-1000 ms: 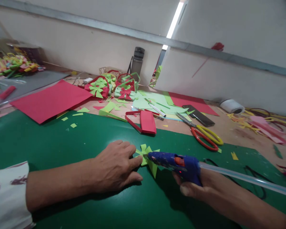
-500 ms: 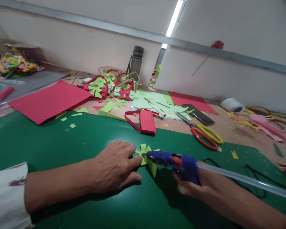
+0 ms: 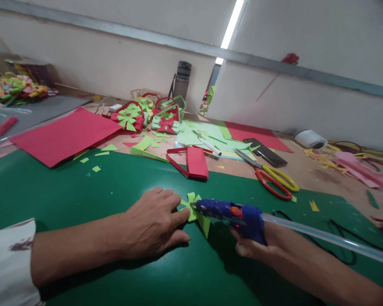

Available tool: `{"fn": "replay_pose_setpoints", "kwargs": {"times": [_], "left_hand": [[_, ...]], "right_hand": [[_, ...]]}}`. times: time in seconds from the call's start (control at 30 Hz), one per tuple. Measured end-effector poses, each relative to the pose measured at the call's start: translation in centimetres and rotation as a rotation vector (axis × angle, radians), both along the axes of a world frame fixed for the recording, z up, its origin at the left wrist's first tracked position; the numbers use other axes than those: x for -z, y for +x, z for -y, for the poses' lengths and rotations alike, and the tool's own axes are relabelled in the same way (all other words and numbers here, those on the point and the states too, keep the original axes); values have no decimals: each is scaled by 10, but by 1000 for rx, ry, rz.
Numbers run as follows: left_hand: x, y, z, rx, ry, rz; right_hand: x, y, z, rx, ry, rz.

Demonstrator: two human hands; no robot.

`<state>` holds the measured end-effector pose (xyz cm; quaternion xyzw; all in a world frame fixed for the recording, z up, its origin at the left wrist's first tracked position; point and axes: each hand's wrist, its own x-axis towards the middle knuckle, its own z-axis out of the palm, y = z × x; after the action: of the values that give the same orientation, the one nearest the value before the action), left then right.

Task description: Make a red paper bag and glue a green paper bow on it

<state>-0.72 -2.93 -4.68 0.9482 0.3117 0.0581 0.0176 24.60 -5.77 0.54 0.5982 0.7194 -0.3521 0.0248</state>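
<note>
So the left hand is palm down on the green mat, fingertips on the left side of a lime paper bow; can't tell if it's pinching or just pressing. The bow's sitting roughly mid-mat. Right hand is wrapped around a blue glue gun, nozzle right at the bow's middle, with a clear glue stick poking out the back. Beyond that, a red paper bag lies across the mat's far edge, and the scissors straddle that same edge over to the right. Past them there's a dark phone on the tabletop. Little decorated bags and a grey bottle are bunched near the tabletop's far edge.
</note>
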Motion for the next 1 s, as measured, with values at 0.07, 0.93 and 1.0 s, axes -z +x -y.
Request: {"fn": "replay_pose_setpoints", "kwargs": {"times": [0.07,0.93,1.0], "left_hand": [[0,0,0,4,-6,-2],[-3,1,0,0,7,-5],[-3,1,0,0,-1,-7]], "right_hand": [[1,3,1,15,-8,2],[-3,-1,2,18,20,32],[-2,3,3,24,18,27]]}}
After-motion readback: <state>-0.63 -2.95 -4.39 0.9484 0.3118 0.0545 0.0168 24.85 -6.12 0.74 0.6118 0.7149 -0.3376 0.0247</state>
